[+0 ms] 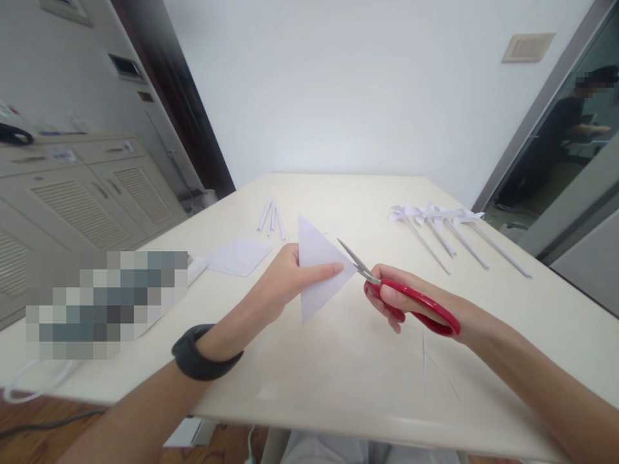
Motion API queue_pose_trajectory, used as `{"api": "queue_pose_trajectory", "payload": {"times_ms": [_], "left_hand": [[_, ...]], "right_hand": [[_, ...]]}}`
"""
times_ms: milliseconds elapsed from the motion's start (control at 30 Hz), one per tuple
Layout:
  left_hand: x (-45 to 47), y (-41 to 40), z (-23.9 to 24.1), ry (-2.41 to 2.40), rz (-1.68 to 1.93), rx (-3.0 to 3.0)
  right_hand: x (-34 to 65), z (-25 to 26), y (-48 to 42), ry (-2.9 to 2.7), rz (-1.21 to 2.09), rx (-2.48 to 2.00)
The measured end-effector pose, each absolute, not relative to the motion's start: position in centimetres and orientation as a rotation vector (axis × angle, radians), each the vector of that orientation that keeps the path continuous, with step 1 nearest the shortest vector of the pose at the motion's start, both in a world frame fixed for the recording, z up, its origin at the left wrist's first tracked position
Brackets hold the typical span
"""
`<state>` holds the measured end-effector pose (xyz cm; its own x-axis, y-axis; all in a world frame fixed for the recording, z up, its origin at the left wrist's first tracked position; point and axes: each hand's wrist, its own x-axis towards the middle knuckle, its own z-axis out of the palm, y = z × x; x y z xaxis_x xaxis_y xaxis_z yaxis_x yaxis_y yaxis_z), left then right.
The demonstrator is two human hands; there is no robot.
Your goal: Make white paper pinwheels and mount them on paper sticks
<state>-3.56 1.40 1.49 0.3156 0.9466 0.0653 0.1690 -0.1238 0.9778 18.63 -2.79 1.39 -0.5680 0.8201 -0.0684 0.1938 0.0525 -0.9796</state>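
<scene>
Head view: left hand (283,278) pinches one paper triangle (316,248), long edge running away from the wearer, opposite corner pointing right, at the parted blades of one pair of red scissors (406,291) held in the right hand (412,277). Further out on the table (338,380): four paper pinwheels (432,214) right, about four rolled paper sticks (273,216) left, one paper pile (242,256), sheets uncountable.

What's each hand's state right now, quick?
Left hand: closed, pinching the white paper triangle.
Right hand: closed, gripping the red-handled scissors.
</scene>
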Motion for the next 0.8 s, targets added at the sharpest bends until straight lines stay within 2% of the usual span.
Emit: {"api": "queue_pose_trajectory", "payload": {"times_ms": [800], "left_hand": [[-3.46,1.36,1.72,1.027,0.871,1.502]], "right_hand": [[17.94,1.20,-3.12,-1.720,1.577,-1.065]]}}
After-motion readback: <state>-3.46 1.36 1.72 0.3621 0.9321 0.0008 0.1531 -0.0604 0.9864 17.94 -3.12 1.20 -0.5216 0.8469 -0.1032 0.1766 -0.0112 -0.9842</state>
